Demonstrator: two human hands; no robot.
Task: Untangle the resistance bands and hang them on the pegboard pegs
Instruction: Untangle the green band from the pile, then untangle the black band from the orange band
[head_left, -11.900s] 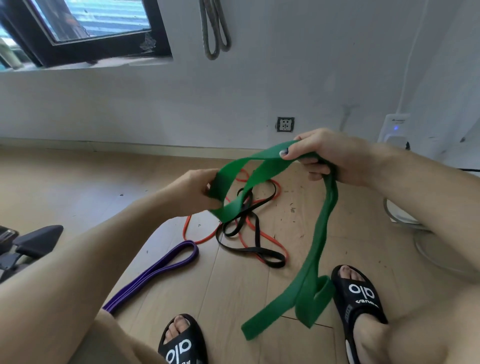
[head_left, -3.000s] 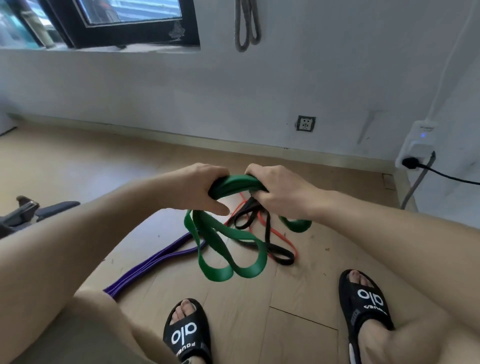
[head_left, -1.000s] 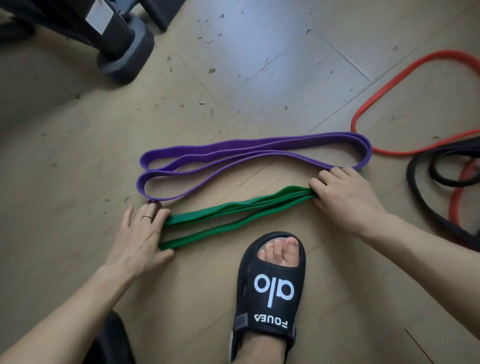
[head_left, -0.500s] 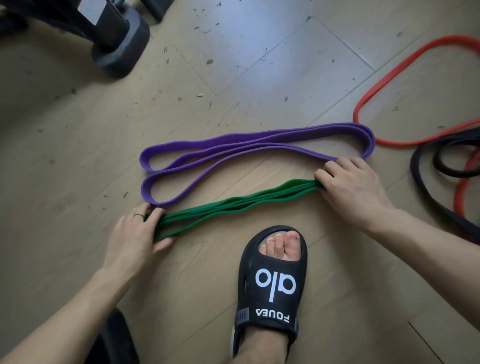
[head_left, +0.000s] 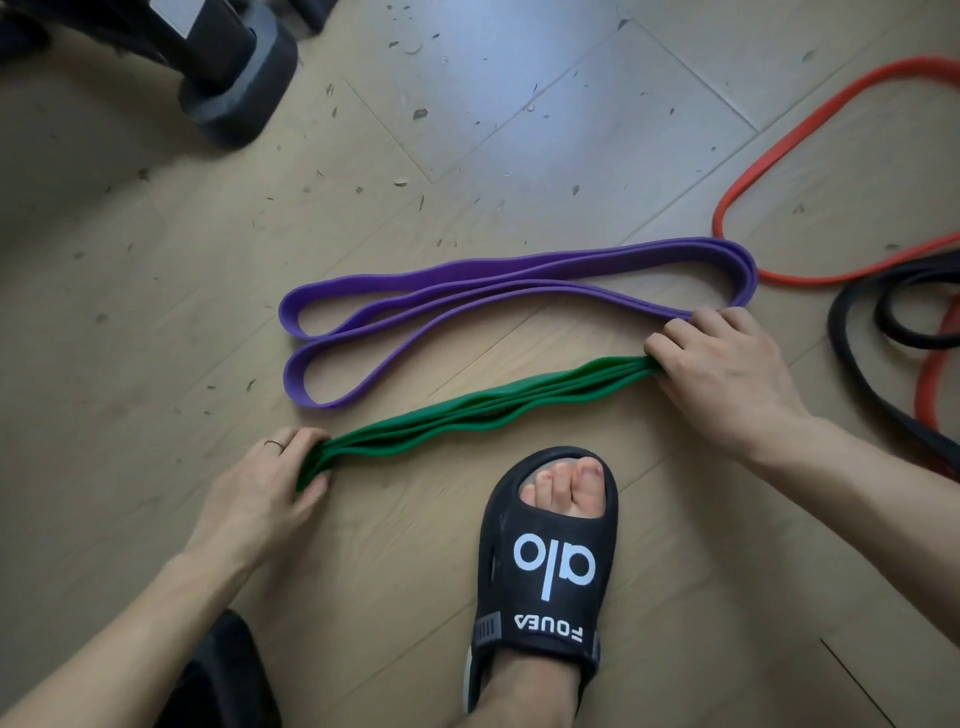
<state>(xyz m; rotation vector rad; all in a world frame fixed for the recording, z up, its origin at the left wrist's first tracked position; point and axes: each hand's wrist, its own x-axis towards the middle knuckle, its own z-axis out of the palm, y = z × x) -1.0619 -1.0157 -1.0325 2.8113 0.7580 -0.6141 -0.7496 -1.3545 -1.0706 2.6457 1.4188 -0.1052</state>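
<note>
Now each hand, left hand (head_left: 260, 493) and right hand (head_left: 722, 374), seemingly pinches the folded, rubbery green band (head_left: 483, 410).

One head-worn camera looks steeply down, close over the wooden floor (head_left: 156, 291), forward toward twelve o'clock.

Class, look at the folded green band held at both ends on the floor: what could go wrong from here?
1. The green band may spring unfolded if the left hand or right hand lets go.
2. Lifting it could snag the purple band beside it.
3. The red band and black band remain overlapped.
</note>
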